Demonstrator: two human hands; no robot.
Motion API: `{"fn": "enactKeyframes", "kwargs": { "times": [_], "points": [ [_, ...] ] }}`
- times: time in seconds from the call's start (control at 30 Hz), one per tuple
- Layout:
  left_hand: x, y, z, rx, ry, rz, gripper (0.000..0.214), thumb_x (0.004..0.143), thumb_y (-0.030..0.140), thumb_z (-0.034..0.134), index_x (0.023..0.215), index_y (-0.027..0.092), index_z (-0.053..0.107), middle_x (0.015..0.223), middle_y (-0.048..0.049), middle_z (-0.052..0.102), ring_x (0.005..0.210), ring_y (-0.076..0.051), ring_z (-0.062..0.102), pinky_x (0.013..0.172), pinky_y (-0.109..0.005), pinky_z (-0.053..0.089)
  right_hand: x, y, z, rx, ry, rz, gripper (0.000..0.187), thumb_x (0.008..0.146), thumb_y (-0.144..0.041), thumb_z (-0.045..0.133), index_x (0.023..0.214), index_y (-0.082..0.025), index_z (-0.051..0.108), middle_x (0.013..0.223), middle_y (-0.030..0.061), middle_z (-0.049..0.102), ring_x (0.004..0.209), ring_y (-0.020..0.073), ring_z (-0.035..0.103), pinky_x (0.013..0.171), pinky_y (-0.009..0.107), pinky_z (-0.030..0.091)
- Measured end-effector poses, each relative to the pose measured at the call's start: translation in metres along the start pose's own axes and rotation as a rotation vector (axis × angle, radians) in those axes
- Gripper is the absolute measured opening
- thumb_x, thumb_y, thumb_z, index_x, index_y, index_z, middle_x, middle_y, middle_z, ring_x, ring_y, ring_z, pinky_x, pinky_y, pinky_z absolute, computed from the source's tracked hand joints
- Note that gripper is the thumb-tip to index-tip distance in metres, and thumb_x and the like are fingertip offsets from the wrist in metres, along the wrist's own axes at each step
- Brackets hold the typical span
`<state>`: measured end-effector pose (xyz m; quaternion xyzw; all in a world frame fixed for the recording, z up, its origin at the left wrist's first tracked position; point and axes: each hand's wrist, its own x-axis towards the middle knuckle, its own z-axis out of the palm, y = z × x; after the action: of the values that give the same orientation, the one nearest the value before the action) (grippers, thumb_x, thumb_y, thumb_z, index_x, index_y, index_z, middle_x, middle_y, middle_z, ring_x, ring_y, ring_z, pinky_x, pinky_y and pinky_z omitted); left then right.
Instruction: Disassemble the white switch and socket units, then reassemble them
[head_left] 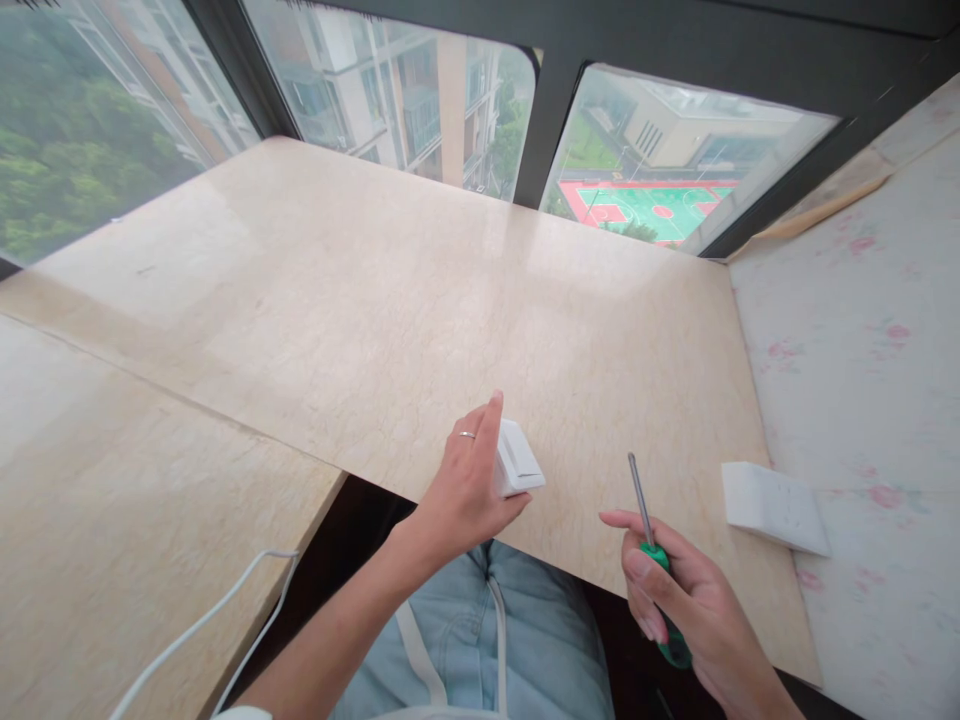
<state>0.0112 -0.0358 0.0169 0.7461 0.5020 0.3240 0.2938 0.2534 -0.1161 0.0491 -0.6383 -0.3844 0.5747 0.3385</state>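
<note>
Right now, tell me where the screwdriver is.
In the head view, the green-handled screwdriver is at lower right, gripped in the right hand, left of the white piece by the wall.

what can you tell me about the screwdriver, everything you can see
The screwdriver has a slim grey shaft that looks like metal and a green handle that looks like plastic. The right hand grips the handle, hiding its middle, so only its two ends show. The shaft points away from the person and slightly left, seen against the pale counter. Its tip is too small to make out and touches nothing visible.
</note>
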Motion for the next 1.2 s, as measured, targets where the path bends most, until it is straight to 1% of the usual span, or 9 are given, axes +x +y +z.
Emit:
{"fn": "enactKeyframes", "kwargs": {
  "times": [0.17, 0.3, 0.43, 0.6, 0.73, 0.83, 0.9, 1.03, 1.2],
  "points": [
    [0.001, 0.008, 0.006, 0.108, 0.018, 0.075, 0.126, 0.073, 0.016, 0.075, 0.158, 0.021, -0.017, 0.150, -0.0246, 0.036, 0.136, -0.041, 0.040, 0.107, -0.064, 0.040, 0.022, -0.029, 0.028, -0.252, 0.041, -0.091, 0.058, 0.083, -0.058, 0.068, 0.128, -0.023, 0.062, 0.096, 0.0035, 0.064, 0.047, 0.0063, 0.043, 0.044, 0.024, 0.041],
    [0.002, 0.012, 0.011, 0.171, 0.033, 0.100, 0.116, 0.079, 0.018, 0.067, 0.158, 0.016, -0.018, 0.153, -0.0266, 0.033, 0.136, -0.042, 0.039, 0.107, -0.065, 0.039, 0.048, -0.040, 0.050, -0.365, -0.029, -0.097, 0.069, 0.081, -0.060, 0.068, 0.135, -0.018, 0.060, 0.070, -0.0013, 0.059, 0.047, 0.0104, 0.046, 0.044, 0.024, 0.041],
    [0.003, 0.012, 0.015, 0.173, 0.026, 0.109, 0.111, 0.081, 0.015, 0.060, 0.157, 0.014, -0.021, 0.154, -0.0279, 0.033, 0.136, -0.041, 0.040, 0.106, -0.065, 0.041, 0.062, -0.043, 0.063, -0.352, -0.125, -0.063, 0.068, 0.082, -0.059, 0.066, 0.134, -0.015, 0.061, 0.054, -0.0065, 0.051, 0.042, 0.0113, 0.047, 0.044, 0.024, 0.040],
    [0.003, 0.009, 0.019, 0.113, 0.065, 0.125, 0.110, 0.084, 0.020, 0.060, 0.156, 0.013, -0.023, 0.153, -0.0299, 0.032, 0.135, -0.041, 0.042, 0.103, -0.064, 0.043, 0.068, -0.040, 0.061, -0.301, -0.192, 0.022, 0.059, 0.083, -0.055, 0.064, 0.124, -0.012, 0.065, 0.043, -0.0086, 0.049, 0.037, 0.0110, 0.047, 0.044, 0.023, 0.039],
    [0.004, 0.003, 0.017, 0.021, 0.020, 0.149, 0.117, 0.080, 0.020, 0.068, 0.157, 0.018, -0.019, 0.149, -0.0257, 0.039, 0.133, -0.039, 0.045, 0.104, -0.060, 0.044, 0.075, -0.031, 0.054, -0.230, -0.217, 0.018, 0.048, 0.084, -0.052, 0.063, 0.110, -0.012, 0.068, 0.039, -0.0085, 0.049, 0.034, 0.0099, 0.044, 0.041, 0.021, 0.035],
    [0.003, -0.004, 0.018, -0.098, -0.005, 0.121, 0.123, 0.073, 0.026, 0.077, 0.159, 0.021, -0.012, 0.142, -0.0214, 0.045, 0.130, -0.037, 0.047, 0.103, -0.057, 0.046, 0.080, -0.022, 0.050, -0.169, -0.175, -0.002, 0.049, 0.085, -0.054, 0.059, 0.108, -0.012, 0.068, 0.038, -0.0075, 0.050, 0.033, 0.0101, 0.044, 0.039, 0.021, 0.032],
    [0.001, -0.010, 0.021, -0.173, -0.006, 0.116, 0.119, 0.073, 0.028, 0.078, 0.159, 0.024, -0.003, 0.139, -0.0189, 0.047, 0.128, -0.035, 0.048, 0.103, -0.056, 0.045, 0.083, -0.018, 0.048, -0.154, -0.197, -0.027, 0.048, 0.087, -0.053, 0.057, 0.107, -0.012, 0.068, 0.040, -0.0073, 0.051, 0.033, 0.0099, 0.045, 0.039, 0.020, 0.032],
    [-0.003, -0.021, 0.034, -0.303, 0.014, 0.152, 0.110, 0.072, 0.024, 0.076, 0.158, 0.027, 0.008, 0.140, -0.0165, 0.045, 0.129, -0.034, 0.047, 0.106, -0.058, 0.042, 0.086, -0.019, 0.045, -0.170, -0.279, -0.036, 0.042, 0.086, -0.038, 0.054, 0.116, -0.012, 0.066, 0.042, -0.0088, 0.051, 0.033, 0.0100, 0.047, 0.040, 0.020, 0.034],
    [-0.005, -0.026, 0.040, -0.369, 0.011, 0.144, 0.102, 0.068, 0.023, 0.077, 0.154, 0.027, 0.022, 0.140, -0.0160, 0.046, 0.128, -0.035, 0.048, 0.105, -0.056, 0.042, 0.086, -0.035, 0.044, -0.250, -0.324, 0.000, 0.045, 0.074, -0.020, 0.052, 0.118, -0.014, 0.064, 0.044, -0.0108, 0.050, 0.034, 0.0094, 0.047, 0.039, 0.019, 0.035]
  ]
}}
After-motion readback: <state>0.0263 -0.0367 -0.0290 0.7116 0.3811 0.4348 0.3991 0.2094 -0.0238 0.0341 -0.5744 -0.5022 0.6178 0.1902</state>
